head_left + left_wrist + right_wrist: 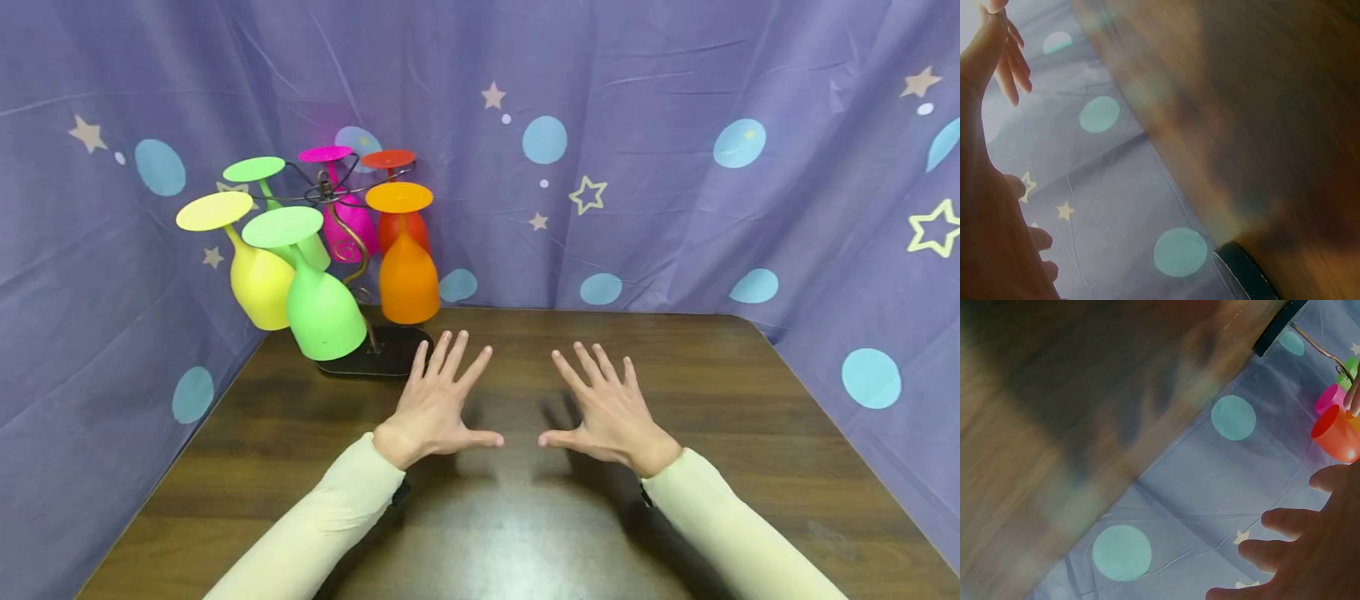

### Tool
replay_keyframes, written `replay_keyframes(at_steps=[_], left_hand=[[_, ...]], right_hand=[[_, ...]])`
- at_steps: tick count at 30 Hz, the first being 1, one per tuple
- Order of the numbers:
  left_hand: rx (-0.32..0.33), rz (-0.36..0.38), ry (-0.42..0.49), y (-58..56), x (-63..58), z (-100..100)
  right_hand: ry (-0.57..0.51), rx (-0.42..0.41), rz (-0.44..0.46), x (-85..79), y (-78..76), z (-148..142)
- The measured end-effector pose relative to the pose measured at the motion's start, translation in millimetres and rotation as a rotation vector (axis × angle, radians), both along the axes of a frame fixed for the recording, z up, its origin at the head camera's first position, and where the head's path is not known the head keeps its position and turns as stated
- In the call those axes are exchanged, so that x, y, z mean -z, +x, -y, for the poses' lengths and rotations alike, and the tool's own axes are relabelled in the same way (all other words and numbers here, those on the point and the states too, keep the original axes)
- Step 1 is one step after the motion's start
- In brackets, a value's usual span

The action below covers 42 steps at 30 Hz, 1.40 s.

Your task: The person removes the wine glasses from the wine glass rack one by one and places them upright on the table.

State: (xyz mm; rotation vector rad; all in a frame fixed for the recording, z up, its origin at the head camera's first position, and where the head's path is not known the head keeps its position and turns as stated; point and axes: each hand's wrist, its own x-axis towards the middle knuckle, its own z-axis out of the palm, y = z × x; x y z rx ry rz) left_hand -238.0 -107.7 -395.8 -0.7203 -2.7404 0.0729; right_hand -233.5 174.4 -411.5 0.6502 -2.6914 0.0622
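Note:
Both hands hover over the brown table with fingers spread and nothing held. The left hand [431,408] is just in front of the black base [382,354] of a metal rack. To its right, the right hand [607,412] mirrors it, thumb pointing at the other thumb across a gap. Coloured goblets hang upside down from the rack [352,225]: a yellow goblet [258,279], a light green goblet [322,308] in front, an orange goblet [408,279], and behind them a second green goblet [255,171], a magenta goblet [348,221] and a red goblet [389,159].
The wooden table [720,400] reaches back to a purple curtain [645,208] with blue dots and stars, which also runs along both sides. The rack stands at the table's back left. In the right wrist view, a red goblet [1335,434] shows beyond the fingers.

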Motion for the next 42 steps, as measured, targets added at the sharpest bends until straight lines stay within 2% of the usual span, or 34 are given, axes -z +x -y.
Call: replay_keyframes(at_steps=[4, 9, 13, 20, 23, 28, 31, 38, 42], left_hand=[[0.01, 0.012, 0.052, 1.5, 1.7, 12], [0.049, -0.027, 0.113, 1.3, 3.3, 30], [0.051, -0.04, 0.126, 0.3, 1.8, 46], [0.057, -0.038, 0.162, 0.1, -3.8, 73], [0.041, -0.013, 0.172, 1.1, -5.9, 85], [-0.031, 0.065, 0.189, 4.8, -8.3, 106], [-0.058, 0.083, 0.201, 4.3, -7.1, 116], [-0.065, 0.025, 0.238, -4.7, -3.3, 138], [-0.093, 0.084, 0.285, -11.9, -2.7, 149]], right_hand=[[0.004, -0.012, 0.034, -1.8, -6.9, 15], [-0.033, -0.029, 0.106, -4.1, -17.1, 37], [-0.089, -0.045, 0.173, -8.5, -26.4, 55], [-0.121, -0.038, 0.274, -15.0, -42.6, 85], [-0.129, -0.035, 0.315, -15.5, -47.8, 96], [-0.18, -0.055, 0.382, -16.1, -55.0, 118], [-0.223, -0.06, 0.438, -15.3, -61.6, 130], [-0.349, -0.047, 0.548, -7.8, -84.3, 150], [-0.478, -0.059, 0.622, -3.0, -94.9, 159]])
